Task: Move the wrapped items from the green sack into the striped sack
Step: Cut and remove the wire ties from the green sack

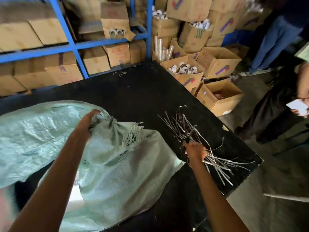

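Observation:
A pale green woven sack (117,173) lies on the black table (142,91), its neck bunched and tied with a dark cord (111,120), frayed threads trailing to the right. My left hand (87,123) grips the bunched neck just left of the tie. My right hand (194,151) holds a dark, thin handle-like thing (189,137) over a bundle of grey plastic strips (184,126) spread on the table. A second pale green sack (30,136) lies to the left. No striped sack or wrapped items show.
Blue metal shelving (70,41) with cardboard boxes stands behind the table. Open boxes (220,94) of tape rolls crowd the floor at the right. A person (274,118) holding a phone stands at the right edge; another stands further back.

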The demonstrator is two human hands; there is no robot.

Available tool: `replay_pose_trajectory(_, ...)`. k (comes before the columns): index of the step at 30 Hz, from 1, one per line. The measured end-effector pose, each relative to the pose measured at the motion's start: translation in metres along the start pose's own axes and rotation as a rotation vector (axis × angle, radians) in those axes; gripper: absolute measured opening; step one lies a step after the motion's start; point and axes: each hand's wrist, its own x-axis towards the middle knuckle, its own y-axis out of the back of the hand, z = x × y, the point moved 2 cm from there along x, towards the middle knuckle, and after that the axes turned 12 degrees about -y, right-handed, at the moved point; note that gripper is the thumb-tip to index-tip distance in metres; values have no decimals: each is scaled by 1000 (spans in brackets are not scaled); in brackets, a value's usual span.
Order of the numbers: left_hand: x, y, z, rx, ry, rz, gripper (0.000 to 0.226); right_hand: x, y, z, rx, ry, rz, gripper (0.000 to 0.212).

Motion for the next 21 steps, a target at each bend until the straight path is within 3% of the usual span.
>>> replay_pose_trajectory(2, -13, 3, 1, 22, -52, -71, 34, -5, 2, 2, 74, -129, -161, 26)
replay_pose_trajectory(4, -26, 6, 3, -14, -126, -99, 33, -10, 4, 11, 270, -311, -434, 27)
replay_pose_trajectory(6, -38, 10, 6, -42, -162, -107, 29, -16, 10, 23, 317, -431, -671, 26)
replay_pose_trajectory(10, -54, 9, 9, 14, -195, -209, 21, -27, 23, 37, 484, -527, -933, 22)
replay_pose_trajectory(14, -70, 7, 8, 10, -208, -118, 42, -49, 26, 32, 621, -386, -1002, 7)
replay_pose_trajectory(17, -82, 5, 5, -43, -262, -2, 48, -78, 27, 12, 691, -248, -1107, 9)
replay_pose_trajectory(21, -101, 8, 0, -103, -339, 52, 40, -121, 27, -26, 500, 51, -1138, 13)
